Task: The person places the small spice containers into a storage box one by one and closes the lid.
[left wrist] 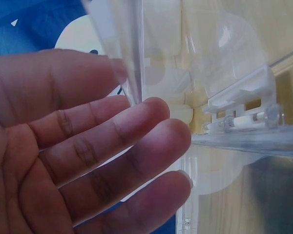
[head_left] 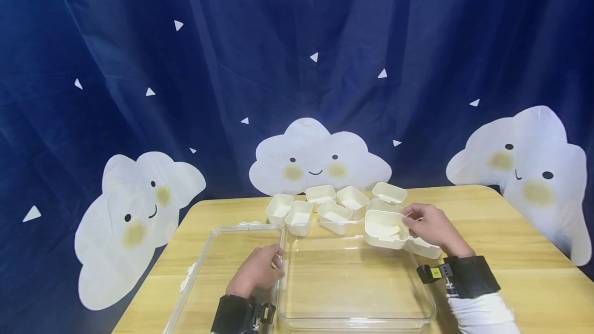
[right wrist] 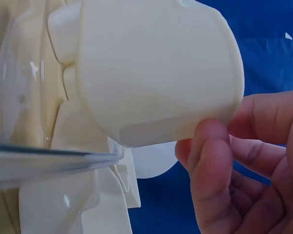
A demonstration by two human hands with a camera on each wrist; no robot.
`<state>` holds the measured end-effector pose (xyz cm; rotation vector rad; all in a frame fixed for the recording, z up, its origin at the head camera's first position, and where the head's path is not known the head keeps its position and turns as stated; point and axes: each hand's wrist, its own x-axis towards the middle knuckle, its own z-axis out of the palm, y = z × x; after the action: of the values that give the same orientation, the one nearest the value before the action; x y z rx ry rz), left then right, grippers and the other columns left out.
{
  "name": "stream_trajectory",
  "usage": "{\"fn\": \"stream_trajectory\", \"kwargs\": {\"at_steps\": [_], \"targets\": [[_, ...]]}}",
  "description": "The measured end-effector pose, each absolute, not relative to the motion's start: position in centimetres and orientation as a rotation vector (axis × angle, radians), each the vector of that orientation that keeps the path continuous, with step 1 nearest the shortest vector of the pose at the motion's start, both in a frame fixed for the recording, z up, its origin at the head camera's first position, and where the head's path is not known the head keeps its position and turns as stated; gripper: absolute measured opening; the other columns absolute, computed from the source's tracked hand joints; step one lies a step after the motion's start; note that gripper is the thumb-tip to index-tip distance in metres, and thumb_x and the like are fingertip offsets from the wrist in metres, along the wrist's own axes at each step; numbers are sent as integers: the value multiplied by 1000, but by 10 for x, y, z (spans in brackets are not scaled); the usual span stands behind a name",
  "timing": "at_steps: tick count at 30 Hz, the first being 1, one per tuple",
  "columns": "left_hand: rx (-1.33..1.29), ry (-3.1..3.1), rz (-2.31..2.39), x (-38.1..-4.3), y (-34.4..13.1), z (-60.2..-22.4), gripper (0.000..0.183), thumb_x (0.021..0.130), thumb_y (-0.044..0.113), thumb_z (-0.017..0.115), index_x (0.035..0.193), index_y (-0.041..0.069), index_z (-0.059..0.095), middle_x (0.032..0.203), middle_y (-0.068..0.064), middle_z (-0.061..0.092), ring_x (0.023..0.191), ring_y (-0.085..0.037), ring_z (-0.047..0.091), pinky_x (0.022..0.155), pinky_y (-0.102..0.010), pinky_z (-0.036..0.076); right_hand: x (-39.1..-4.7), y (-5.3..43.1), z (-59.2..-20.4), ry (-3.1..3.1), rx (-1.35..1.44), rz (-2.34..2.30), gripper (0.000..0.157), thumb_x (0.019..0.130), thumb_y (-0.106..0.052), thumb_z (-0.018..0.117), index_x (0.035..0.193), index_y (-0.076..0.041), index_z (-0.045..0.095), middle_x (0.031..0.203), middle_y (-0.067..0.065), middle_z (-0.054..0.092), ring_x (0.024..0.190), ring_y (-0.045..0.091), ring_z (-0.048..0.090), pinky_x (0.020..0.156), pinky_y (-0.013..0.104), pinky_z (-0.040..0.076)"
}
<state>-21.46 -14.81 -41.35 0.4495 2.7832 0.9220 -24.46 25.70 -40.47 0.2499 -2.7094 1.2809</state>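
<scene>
My right hand (head_left: 430, 224) pinches the right rim of a small cream plastic container (head_left: 383, 241), holding it tilted over the far right edge of a large clear plastic box (head_left: 357, 318). A small pale yellow piece (head_left: 392, 231) shows inside the container. In the right wrist view, thumb and fingertips meet at the corner of the container (right wrist: 161, 73). My left hand (head_left: 259, 268) is at the clear box's left side, beside its clear lid (head_left: 211, 241). Its fingers (left wrist: 156, 146) are relaxed and nearly straight, with a clear edge (left wrist: 136, 58) passing between thumb and fingers.
Several more cream containers (head_left: 299, 219) stand grouped behind the clear box, and another (head_left: 424, 248) lies by its right side. White clips (head_left: 187, 277) line the lid. Behind the wooden table (head_left: 520, 272) hangs a dark blue curtain (head_left: 325, 86) with clouds.
</scene>
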Motion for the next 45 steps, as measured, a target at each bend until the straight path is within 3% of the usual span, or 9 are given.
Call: {"fn": "stream_trajectory", "kwargs": {"at_steps": [31, 45], "targets": [[483, 2777, 914, -214, -149, -412, 40, 78, 1, 69, 117, -4, 60, 85, -2, 63, 73, -16, 58, 63, -33, 50, -252, 262, -409, -2807, 312, 1282, 18, 90, -4, 62, 105, 6, 65, 79, 7, 65, 63, 18, 59, 54, 29, 45], [480, 2757, 932, -215, -150, -412, 43, 79, 1, 69, 120, -6, 58, 87, -3, 63, 73, -17, 59, 64, -34, 51, -258, 259, -397, -2835, 405, 1128, 12, 87, -3, 59, 95, 2, 65, 72, 3, 64, 59, 16, 58, 55, 29, 46]]}}
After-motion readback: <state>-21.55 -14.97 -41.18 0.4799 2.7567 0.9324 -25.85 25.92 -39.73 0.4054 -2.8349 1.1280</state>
